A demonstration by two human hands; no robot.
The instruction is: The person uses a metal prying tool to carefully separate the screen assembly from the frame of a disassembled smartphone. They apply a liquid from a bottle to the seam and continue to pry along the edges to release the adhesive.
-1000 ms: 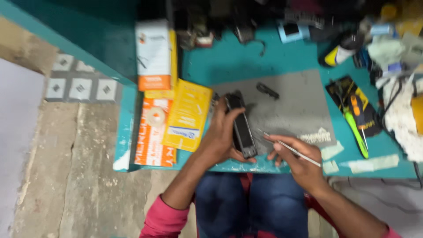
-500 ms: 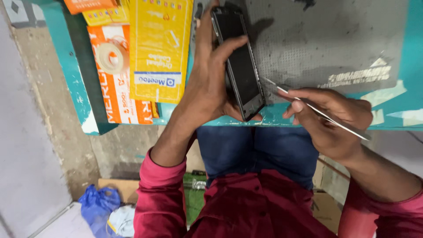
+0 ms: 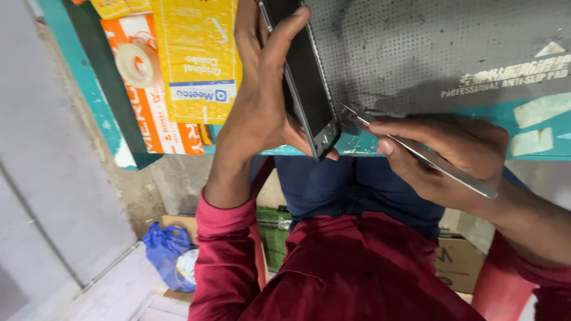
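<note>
My left hand [image 3: 262, 95] grips a black phone [image 3: 304, 83], tilted on its edge at the front rim of the teal table [image 3: 535, 148]. My right hand [image 3: 452, 154] pinches a thin metal pry tool [image 3: 416, 151] like a pen. The tool's tip touches the lower right edge of the phone. Both hands sit just above my lap, with dark red sleeves showing at the wrists.
A grey dotted anti-slip mat [image 3: 428, 47] covers the table behind the phone. A yellow packet [image 3: 196, 59] lies over an orange and white box [image 3: 143, 77] with a tape roll picture at the left. A blue plastic bag [image 3: 166, 249] lies on the floor.
The view has dropped and closed in on the hands. The phone stays in my left hand, and the tool tip stays against its lower edge.
</note>
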